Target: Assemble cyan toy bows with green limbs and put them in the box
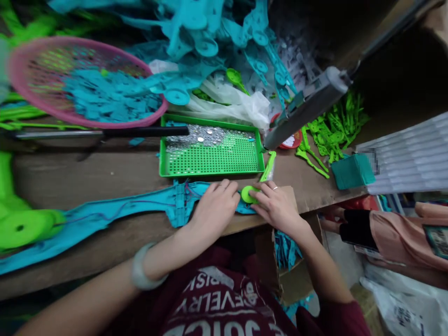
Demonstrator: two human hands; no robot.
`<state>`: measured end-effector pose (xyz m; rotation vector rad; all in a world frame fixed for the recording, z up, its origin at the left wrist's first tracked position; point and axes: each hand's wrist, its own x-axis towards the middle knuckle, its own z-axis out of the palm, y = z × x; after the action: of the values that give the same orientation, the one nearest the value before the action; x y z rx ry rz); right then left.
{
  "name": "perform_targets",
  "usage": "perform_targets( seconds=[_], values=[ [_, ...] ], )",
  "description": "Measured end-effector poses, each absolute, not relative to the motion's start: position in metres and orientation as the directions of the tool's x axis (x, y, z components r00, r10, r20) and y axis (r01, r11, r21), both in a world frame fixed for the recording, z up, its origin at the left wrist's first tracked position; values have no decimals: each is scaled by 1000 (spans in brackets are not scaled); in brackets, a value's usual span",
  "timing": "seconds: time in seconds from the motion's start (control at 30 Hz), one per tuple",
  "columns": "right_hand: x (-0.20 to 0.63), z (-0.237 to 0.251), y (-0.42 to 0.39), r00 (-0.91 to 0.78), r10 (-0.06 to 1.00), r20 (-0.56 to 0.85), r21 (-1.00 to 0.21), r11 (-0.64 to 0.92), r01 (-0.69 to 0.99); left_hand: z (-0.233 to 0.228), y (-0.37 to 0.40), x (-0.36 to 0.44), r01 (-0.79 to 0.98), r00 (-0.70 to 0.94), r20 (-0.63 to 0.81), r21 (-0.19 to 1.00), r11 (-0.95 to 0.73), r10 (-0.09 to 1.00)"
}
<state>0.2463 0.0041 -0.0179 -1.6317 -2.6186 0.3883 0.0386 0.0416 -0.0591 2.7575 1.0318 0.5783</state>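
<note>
At the desk (105, 172) edge, left hand (214, 207) pins the blue frame (115, 212); right hand (276, 205) fingers pinch a green disc (248, 193), seemingly mid-fitting; alignment matters.

I am in a small workshop where plastic parts get put together; my wooden table (105, 175) is crowded with them; a big heap of blue parts (210, 32) fills the back; a pile of green parts (332, 126) lies on the right; a pink basket (84, 79) holds small blue bits; a green tray (210, 156) holds tiny shiny metal discs; a grey press tool (308, 107) hangs over it.
</note>
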Motion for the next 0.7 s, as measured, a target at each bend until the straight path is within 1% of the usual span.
perform_targets(
  seconds=[0.1, 0.17, 0.23, 0.3, 0.37, 0.4, 0.47, 0.5, 0.53, 0.6, 0.7],
  values=[
    [250, -8, 5, -481, 871, -98, -263, 443, 857, -56, 24, 28, 610, 626, 430, 249, -752, 650],
    [243, 0, 15, -518, 854, -44, -289, 486, 825, -56, 8, 16, 611, 541, 530, 285, -738, 653],
    [222, 6, 33, -577, 816, 33, -281, 562, 778, -58, -3, 1, 633, 435, 582, 345, -693, 687],
    [189, 6, 58, -665, 744, 63, -210, 662, 720, -61, -6, -12, 708, 299, 584, 395, -585, 755],
    [156, 1, 84, -768, 641, -5, -94, 764, 638, -66, -2, -22, 798, 178, 560, 398, -451, 809],
    [142, -4, 96, -819, 571, -52, -50, 818, 573, -69, 0, -26, 830, 146, 550, 385, -405, 822],
    [126, -14, 114, -886, 448, -121, 5, 893, 451, -75, 4, -31, 850, 156, 539, 353, -390, 828],
    [123, -18, 119, -903, 406, -138, 21, 913, 407, -78, 4, -32, 843, 184, 539, 344, -414, 822],
    [123, -22, 122, -911, 386, -142, 34, 922, 385, -81, 3, -32, 830, 208, 542, 343, -440, 814],
    [127, -26, 124, -912, 389, -131, 59, 921, 385, -86, -1, -31, 817, 198, 560, 359, -451, 805],
    [133, -30, 125, -909, 400, -117, 91, 916, 392, -91, -6, -30, 807, 131, 570, 413, -421, 811]
  ],
)
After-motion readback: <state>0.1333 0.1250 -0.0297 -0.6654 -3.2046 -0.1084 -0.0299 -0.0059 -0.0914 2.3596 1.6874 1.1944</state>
